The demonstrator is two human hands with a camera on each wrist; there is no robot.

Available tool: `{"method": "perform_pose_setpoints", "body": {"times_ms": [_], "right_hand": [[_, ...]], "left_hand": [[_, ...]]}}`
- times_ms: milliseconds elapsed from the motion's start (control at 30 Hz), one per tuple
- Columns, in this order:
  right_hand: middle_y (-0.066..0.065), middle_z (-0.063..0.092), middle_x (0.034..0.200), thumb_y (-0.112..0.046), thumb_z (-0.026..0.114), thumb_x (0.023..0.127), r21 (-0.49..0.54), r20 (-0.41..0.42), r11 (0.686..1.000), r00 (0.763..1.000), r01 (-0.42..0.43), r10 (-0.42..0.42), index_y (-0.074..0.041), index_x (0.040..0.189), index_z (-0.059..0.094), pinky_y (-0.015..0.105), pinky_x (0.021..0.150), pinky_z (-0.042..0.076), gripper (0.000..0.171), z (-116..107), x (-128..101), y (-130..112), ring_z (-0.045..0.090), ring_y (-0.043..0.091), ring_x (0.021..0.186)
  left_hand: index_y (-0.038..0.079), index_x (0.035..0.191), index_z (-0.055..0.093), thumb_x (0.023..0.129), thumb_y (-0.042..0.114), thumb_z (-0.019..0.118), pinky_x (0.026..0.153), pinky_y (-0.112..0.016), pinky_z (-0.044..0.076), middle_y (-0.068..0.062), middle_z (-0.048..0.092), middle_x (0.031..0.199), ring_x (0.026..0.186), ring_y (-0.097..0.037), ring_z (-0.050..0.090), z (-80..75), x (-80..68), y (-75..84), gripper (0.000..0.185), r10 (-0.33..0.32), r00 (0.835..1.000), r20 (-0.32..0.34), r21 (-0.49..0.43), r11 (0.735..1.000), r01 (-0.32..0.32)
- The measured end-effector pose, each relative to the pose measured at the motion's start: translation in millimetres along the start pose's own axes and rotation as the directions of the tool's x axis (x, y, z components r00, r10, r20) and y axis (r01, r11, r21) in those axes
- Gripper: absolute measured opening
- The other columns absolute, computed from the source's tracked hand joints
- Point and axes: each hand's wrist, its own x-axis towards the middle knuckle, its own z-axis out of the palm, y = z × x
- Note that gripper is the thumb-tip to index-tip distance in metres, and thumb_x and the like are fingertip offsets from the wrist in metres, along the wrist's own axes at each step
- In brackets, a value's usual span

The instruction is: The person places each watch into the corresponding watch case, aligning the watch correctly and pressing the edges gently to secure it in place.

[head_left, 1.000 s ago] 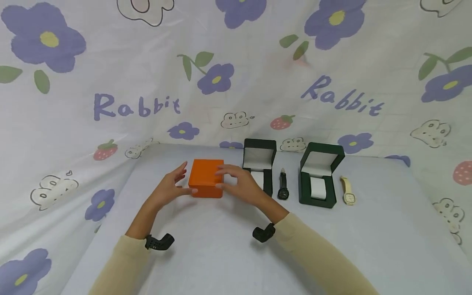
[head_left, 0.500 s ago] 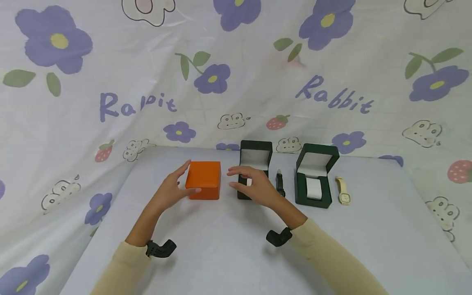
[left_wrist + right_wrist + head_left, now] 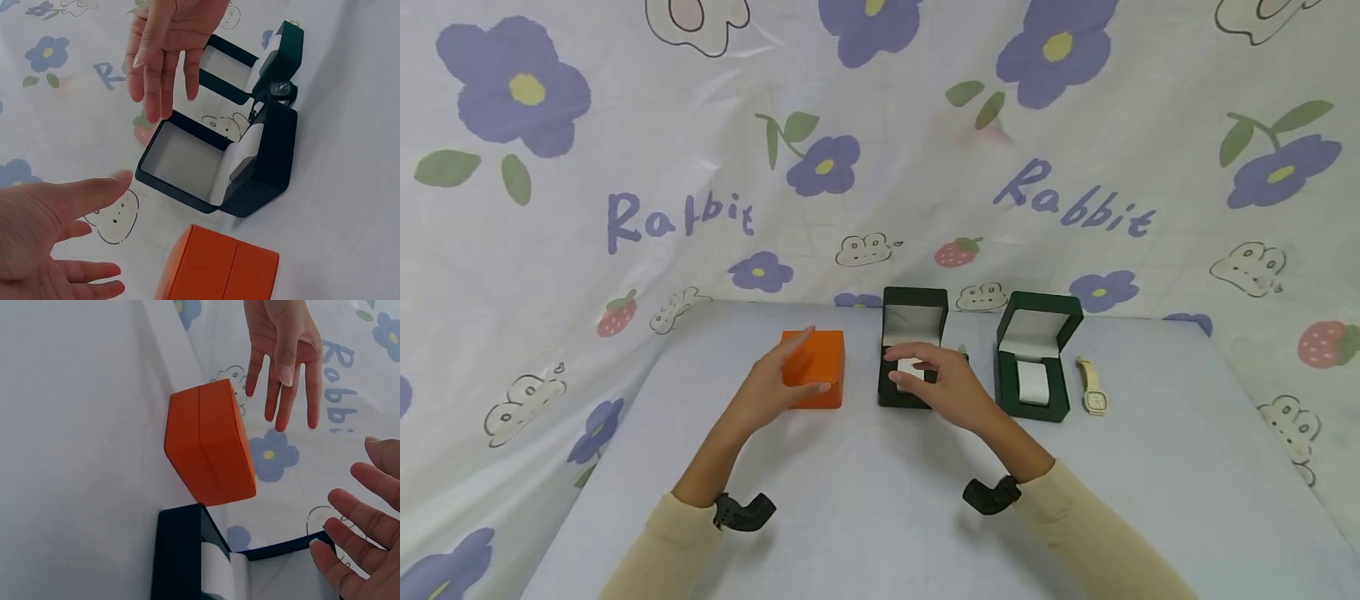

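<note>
Orange closed box (image 3: pixel 814 367), lid seamed.

This looks like a home corner arranged for recording, not a shop or a workshop. A printed bedsheet (image 3: pixel 880 167) with purple flowers, strawberries, small rabbits and the word "Rabbit" hangs as a backdrop and also covers the table (image 3: pixel 880 500) in front of it (the same cloth seems to continue on both sides). On the table, near the foot of the sheet, stand two open dark green watch boxes (image 3: pixel 1037 367), a closed orange box (image 3: pixel 820 379) and a cream watch (image 3: pixel 1092 392).
</note>
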Motion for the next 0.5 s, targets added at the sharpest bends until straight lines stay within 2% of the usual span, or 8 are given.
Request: {"method": "perform_pose_setpoints", "body": {"times_ms": [133, 267, 500], "right_hand": [[0.001, 0.067, 0.133, -0.022, 0.072, 0.097, -0.025, -0.010, 1.000, 1.000, 0.001, -0.001, -0.015, 0.127, 0.071, 0.051, 0.105, 0.049, 0.031, -3.5, -8.2, 3.9, 0.059, 0.020, 0.126], [0.005, 0.067, 0.133, -0.019, 0.071, 0.097, -0.001, -0.015, 1.000, 1.000, 0.004, -0.004, -0.013, 0.127, 0.070, 0.056, 0.105, 0.048, 0.031, -7.3, -16.6, 8.6, 0.059, 0.024, 0.126], [0.000, 0.068, 0.131, -0.021, 0.070, 0.098, -0.026, -0.075, 1.000, 0.997, -0.006, 0.004, -0.016, 0.127, 0.070, 0.049, 0.100, 0.053, 0.029, -22.6, -21.7, 10.2, 0.060, 0.027, 0.124]], "left_hand": [[0.023, 0.158, 0.038, 0.086, 0.031, 0.083, 0.115, -0.063, 0.032, -0.009, 0.040, 0.160, 0.144, -0.037, 0.036, 8.2, -0.3, 5.1, 0.085, 0.005, 1.000, 0.004, 0.000, 1.000, -0.005], [0.021, 0.157, 0.040, 0.086, 0.028, 0.083, 0.115, -0.062, 0.034, -0.009, 0.042, 0.158, 0.143, -0.036, 0.038, 17.1, -0.6, 7.5, 0.083, 0.023, 1.000, 0.011, -0.002, 1.000, -0.023], [0.013, 0.155, 0.044, 0.085, 0.025, 0.085, 0.118, -0.056, 0.032, -0.008, 0.045, 0.156, 0.145, -0.032, 0.038, 25.2, 12.1, 12.8, 0.081, 0.130, 0.992, -0.002, 0.023, 0.991, -0.130]]}}
